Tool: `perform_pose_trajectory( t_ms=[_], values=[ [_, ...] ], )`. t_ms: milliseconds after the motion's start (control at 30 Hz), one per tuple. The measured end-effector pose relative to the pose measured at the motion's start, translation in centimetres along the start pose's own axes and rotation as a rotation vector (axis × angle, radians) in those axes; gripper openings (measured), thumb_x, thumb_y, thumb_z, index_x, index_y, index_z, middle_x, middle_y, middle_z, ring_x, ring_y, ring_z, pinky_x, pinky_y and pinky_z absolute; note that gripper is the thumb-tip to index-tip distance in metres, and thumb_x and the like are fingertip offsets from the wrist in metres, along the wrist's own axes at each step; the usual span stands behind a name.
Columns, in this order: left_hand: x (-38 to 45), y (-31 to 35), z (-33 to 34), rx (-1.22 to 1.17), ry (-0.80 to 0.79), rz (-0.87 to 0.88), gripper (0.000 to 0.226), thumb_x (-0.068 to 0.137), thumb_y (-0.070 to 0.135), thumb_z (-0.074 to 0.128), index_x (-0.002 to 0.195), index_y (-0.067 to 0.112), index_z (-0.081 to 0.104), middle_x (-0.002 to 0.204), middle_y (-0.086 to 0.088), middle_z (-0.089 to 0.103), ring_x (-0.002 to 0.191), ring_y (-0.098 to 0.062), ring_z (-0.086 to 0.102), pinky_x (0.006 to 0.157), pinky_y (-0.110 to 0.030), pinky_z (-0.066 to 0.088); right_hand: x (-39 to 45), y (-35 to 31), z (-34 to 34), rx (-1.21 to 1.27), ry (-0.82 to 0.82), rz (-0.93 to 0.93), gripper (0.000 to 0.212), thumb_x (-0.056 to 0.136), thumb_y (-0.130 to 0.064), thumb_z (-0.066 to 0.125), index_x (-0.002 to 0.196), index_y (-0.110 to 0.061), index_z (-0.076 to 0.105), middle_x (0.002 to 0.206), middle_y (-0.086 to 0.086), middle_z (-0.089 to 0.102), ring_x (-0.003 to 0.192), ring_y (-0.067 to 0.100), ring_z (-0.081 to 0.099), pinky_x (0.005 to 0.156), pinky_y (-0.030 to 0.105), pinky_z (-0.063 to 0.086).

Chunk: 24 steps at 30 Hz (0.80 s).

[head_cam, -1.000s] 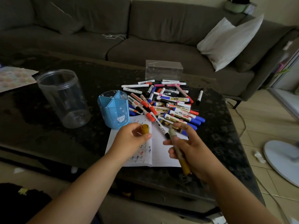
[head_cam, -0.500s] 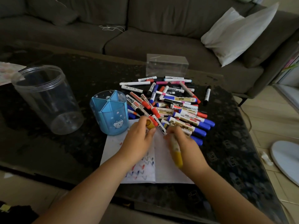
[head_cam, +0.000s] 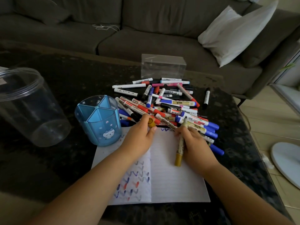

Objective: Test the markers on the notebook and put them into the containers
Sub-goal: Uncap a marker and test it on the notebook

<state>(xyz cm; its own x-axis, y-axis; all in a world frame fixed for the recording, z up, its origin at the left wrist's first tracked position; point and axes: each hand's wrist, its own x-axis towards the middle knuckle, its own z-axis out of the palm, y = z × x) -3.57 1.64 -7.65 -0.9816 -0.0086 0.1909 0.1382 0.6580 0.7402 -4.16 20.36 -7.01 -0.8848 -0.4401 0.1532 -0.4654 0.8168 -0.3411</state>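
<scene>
An open notebook point(head_cam: 172, 176) lies on the dark table, with coloured test marks on its left page. My right hand point(head_cam: 194, 143) grips an uncapped gold marker point(head_cam: 180, 146), tip pointing away toward the top of the right page. Its gold cap point(head_cam: 151, 122) is pinched in my left hand point(head_cam: 139, 138), which rests over the notebook's upper left. A heap of markers point(head_cam: 164, 104) lies just beyond the notebook. To the left stand a blue divided pen holder point(head_cam: 99, 122) and a big clear jar point(head_cam: 27, 108), and a clear box point(head_cam: 163, 66) sits behind the heap.
The dark table point(head_cam: 56, 168) drops off at the near edge and at the right. A grey sofa point(head_cam: 129, 34) with a white pillow point(head_cam: 235, 31) runs behind it. A white fan base point(head_cam: 287, 163) sits on the floor at the right.
Both hands moved forward and down onto the notebook. The gold marker turned from raised in the air to lying low, tip toward the top of the page.
</scene>
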Motion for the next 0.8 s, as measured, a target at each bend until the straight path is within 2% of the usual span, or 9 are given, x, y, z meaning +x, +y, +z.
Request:
perform_pose_trajectory(
  t_ms=[100,200,300,367,433,533,633,733,800],
  values=[
    [0.2,0.0,0.0,0.009,-0.020,-0.021,0.016,0.096,0.026,0.048,0.108,0.017,0.042,0.101,-0.007,0.063,0.091,-0.022,0.061,0.078,-0.040,0.051,0.7,0.7,-0.1,-0.002,-0.042,0.031,0.046,0.086,-0.004,0.056,0.127,-0.022,0.046,0.127,0.004,0.048,0.119,0.021,0.046,0.097,0.024,0.035],
    [-0.8,-0.4,-0.1,0.039,-0.015,0.030,0.016,0.096,0.026,0.047,0.109,0.017,0.043,0.096,-0.001,0.061,0.085,-0.013,0.058,0.070,-0.025,0.048,0.6,0.8,0.0,0.101,0.008,0.025,0.038,0.085,-0.003,0.058,0.113,-0.028,0.047,0.120,0.000,0.052,0.114,0.017,0.048,0.096,0.027,0.038],
    [-2.1,-0.8,-0.2,0.099,-0.031,0.086,0.018,0.096,0.026,0.046,0.112,0.019,0.042,0.092,0.003,0.055,0.080,-0.009,0.053,0.062,-0.013,0.040,-0.2,-0.3,0.0,0.441,0.138,0.053,0.024,0.092,-0.013,0.056,0.092,-0.034,0.045,0.095,-0.010,0.060,0.090,0.002,0.058,0.083,0.022,0.047],
    [-2.8,-1.1,0.0,0.147,-0.050,0.103,0.018,0.096,0.027,0.045,0.113,0.020,0.042,0.099,0.005,0.052,0.085,-0.007,0.050,0.064,-0.009,0.036,-0.7,-1.4,-0.3,0.667,0.214,0.121,0.010,0.093,-0.026,0.054,0.089,-0.031,0.047,0.077,-0.003,0.065,0.078,0.001,0.063,0.072,0.022,0.051],
    [-3.6,-1.2,0.2,0.150,-0.054,0.100,0.023,0.097,0.029,0.043,0.118,0.021,0.041,0.110,0.005,0.050,0.092,-0.005,0.047,0.069,-0.008,0.034,-0.9,-2.2,-0.7,0.819,0.239,0.199,0.018,0.089,-0.040,0.046,0.091,-0.022,0.048,0.075,0.003,0.070,0.073,0.008,0.067,0.069,0.025,0.054],
    [-4.6,-1.2,0.2,0.102,-0.053,0.096,0.026,0.096,0.030,0.043,0.120,0.021,0.041,0.118,0.006,0.048,0.105,-0.008,0.047,0.081,-0.012,0.034,-1.0,-2.8,-1.1,0.900,0.240,0.231,0.016,0.092,-0.037,0.042,0.095,-0.026,0.054,0.066,0.007,0.065,0.058,0.013,0.061,0.057,0.023,0.053],
    [-5.2,-1.1,0.2,0.090,-0.047,0.074,0.030,0.096,0.033,0.042,0.125,0.024,0.038,0.116,0.011,0.043,0.107,-0.004,0.042,0.080,-0.009,0.031,-0.1,-3.3,-0.3,0.852,0.159,0.251,0.014,0.092,-0.038,0.049,0.094,-0.034,0.062,0.069,-0.001,0.059,0.059,0.005,0.055,0.058,0.019,0.049],
    [-5.1,-1.2,0.2,0.094,-0.018,0.072,0.029,0.096,0.034,0.043,0.123,0.024,0.040,0.119,0.006,0.048,0.107,-0.005,0.043,0.085,-0.013,0.033,1.7,-3.8,1.1,0.870,0.115,0.285,0.011,0.092,-0.028,0.056,0.094,-0.029,0.067,0.069,-0.008,0.062,0.062,-0.003,0.057,0.060,0.016,0.047],
    [-5.0,-1.4,0.3,0.089,0.001,0.069,0.029,0.096,0.035,0.043,0.122,0.023,0.041,0.117,0.004,0.051,0.105,-0.006,0.044,0.086,-0.016,0.035,2.9,-4.2,1.9,0.892,0.115,0.317,0.008,0.091,-0.021,0.059,0.095,-0.025,0.066,0.080,-0.011,0.065,0.072,-0.003,0.060,0.062,0.013,0.046]
  ],
)
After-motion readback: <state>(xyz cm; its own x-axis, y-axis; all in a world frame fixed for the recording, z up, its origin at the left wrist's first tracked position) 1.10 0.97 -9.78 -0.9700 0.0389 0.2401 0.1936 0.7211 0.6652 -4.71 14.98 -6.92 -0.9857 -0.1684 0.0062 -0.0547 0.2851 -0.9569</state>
